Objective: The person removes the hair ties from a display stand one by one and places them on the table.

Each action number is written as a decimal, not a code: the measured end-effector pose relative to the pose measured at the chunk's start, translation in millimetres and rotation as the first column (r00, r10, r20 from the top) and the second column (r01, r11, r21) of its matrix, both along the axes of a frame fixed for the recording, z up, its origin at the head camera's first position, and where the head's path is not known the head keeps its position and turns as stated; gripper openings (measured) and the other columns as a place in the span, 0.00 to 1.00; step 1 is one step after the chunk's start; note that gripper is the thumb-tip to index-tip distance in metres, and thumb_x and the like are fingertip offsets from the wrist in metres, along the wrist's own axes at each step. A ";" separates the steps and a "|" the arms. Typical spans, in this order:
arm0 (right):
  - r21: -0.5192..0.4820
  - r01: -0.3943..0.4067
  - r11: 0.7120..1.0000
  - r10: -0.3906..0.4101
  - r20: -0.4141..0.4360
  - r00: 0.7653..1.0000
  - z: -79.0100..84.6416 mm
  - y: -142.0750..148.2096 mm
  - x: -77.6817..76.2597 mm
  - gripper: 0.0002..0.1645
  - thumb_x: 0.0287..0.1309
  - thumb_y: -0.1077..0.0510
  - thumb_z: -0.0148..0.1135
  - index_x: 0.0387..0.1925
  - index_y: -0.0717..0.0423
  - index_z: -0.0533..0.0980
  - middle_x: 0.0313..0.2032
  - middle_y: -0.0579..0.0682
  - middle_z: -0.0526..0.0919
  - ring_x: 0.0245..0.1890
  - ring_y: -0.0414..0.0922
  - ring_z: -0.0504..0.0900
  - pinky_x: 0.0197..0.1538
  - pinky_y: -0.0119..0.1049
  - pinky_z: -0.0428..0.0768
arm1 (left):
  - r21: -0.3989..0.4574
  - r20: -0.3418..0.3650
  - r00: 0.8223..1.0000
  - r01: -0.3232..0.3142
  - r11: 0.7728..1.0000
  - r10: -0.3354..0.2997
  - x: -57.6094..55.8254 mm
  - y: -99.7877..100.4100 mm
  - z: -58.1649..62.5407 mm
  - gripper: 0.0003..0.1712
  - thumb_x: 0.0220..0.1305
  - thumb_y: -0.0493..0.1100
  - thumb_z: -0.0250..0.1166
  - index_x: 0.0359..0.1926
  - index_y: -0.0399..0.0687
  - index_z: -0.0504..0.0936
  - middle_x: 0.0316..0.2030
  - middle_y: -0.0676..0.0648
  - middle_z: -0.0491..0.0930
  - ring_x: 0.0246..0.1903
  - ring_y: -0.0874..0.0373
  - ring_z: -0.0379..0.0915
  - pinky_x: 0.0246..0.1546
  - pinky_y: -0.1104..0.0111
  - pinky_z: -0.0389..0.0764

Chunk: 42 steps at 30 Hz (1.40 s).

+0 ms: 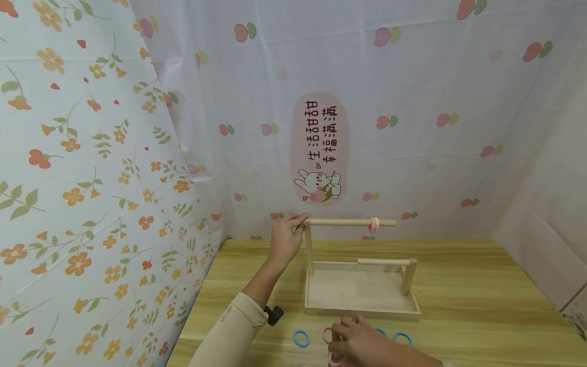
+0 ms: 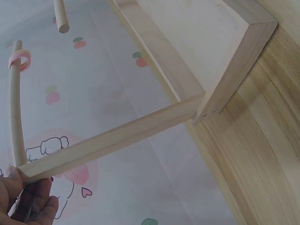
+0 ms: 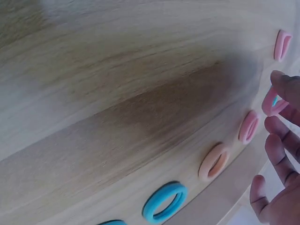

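Note:
My left hand (image 1: 286,239) pinches the top corner of a wooden stand (image 1: 362,312), where the upper rod (image 1: 339,222) meets its post. A pink and a peach hair tie (image 1: 374,225) hang on that rod toward its free end. Low in the head view my right hand (image 1: 359,342) is over the table in front of the stand. In the right wrist view its thumb and fingers pinch a pink hair tie (image 3: 269,102), with a bit of blue showing through the loop. Other pink ties (image 3: 249,127), a peach tie (image 3: 214,161) and blue ties (image 3: 165,202) lie beside it.
A shorter, lower rod (image 1: 382,262) sits on the stand's right post. A small black object (image 1: 274,315) lies by the left sleeve. One blue hair tie (image 1: 301,338) lies left of the right hand, another (image 1: 403,339) right of it. Patterned cloth (image 1: 412,153) hangs behind the table.

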State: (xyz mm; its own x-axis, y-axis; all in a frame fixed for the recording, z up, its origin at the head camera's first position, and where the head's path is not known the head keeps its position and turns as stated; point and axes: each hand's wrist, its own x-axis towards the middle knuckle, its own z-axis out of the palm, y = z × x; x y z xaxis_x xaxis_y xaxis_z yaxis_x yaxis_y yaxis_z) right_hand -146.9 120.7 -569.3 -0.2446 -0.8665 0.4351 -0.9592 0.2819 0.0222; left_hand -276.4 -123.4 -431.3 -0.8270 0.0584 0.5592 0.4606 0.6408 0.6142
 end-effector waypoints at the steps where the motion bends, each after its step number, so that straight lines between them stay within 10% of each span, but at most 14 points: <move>1: 0.001 -0.001 1.000 0.001 -0.007 1.000 -1.1 -1.1 0.0 0.13 0.66 0.34 0.75 0.45 0.32 0.86 0.43 0.32 0.79 0.41 0.29 0.64 0.45 0.28 0.56 | -0.002 -0.005 1.000 0.002 1.000 -0.002 0.0 -0.2 -0.1 0.16 0.77 0.44 0.71 0.58 0.43 0.93 0.52 0.40 0.93 0.34 0.51 0.86 0.30 0.72 0.76; 11: 0.043 -0.041 0.998 0.038 0.063 0.997 -2.2 -10.1 6.0 0.12 0.74 0.34 0.69 0.48 0.31 0.86 0.45 0.32 0.77 0.40 0.28 0.58 0.42 0.26 0.53 | -0.002 -0.002 1.000 -0.006 1.000 0.006 -0.7 -0.5 -0.5 0.15 0.77 0.43 0.71 0.58 0.43 0.93 0.51 0.41 0.93 0.33 0.53 0.83 0.30 0.72 0.76; 20: 0.059 -0.034 0.998 0.031 0.055 0.998 -10.5 -12.0 10.4 0.10 0.77 0.34 0.65 0.46 0.28 0.86 0.38 0.31 0.73 0.40 0.28 0.50 0.41 0.27 0.52 | 0.002 0.009 1.000 -0.002 1.000 0.002 -1.2 0.2 0.2 0.15 0.76 0.42 0.72 0.59 0.44 0.93 0.53 0.39 0.92 0.18 0.65 0.62 0.22 0.75 0.64; 31: 0.081 -0.030 0.996 0.025 0.071 0.997 -14.3 -12.3 11.2 0.11 0.78 0.33 0.63 0.46 0.28 0.86 0.39 0.31 0.73 0.40 0.29 0.50 0.41 0.27 0.51 | -0.018 -0.015 1.000 -0.016 1.000 0.016 -1.4 -0.3 -2.2 0.14 0.76 0.42 0.72 0.57 0.44 0.94 0.51 0.40 0.93 0.36 0.51 0.86 0.32 0.70 0.80; 42: 0.132 -0.008 0.991 0.003 0.038 0.999 -14.6 -13.1 10.7 0.11 0.80 0.34 0.61 0.49 0.28 0.85 0.42 0.32 0.72 0.39 0.30 0.53 0.41 0.27 0.51 | -0.006 0.000 1.000 -0.007 1.000 0.007 -1.6 -0.1 -0.5 0.15 0.77 0.42 0.71 0.58 0.44 0.93 0.52 0.40 0.93 0.26 0.58 0.76 0.26 0.75 0.71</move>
State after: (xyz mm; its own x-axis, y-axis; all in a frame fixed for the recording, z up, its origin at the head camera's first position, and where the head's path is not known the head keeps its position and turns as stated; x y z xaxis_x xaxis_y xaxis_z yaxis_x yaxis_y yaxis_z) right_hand -136.2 107.6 -583.9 -0.2538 -0.9170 0.3077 -0.9615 0.2738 0.0229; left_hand -278.0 -123.6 -431.8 -0.8272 0.0554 0.5592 0.4560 0.6476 0.6105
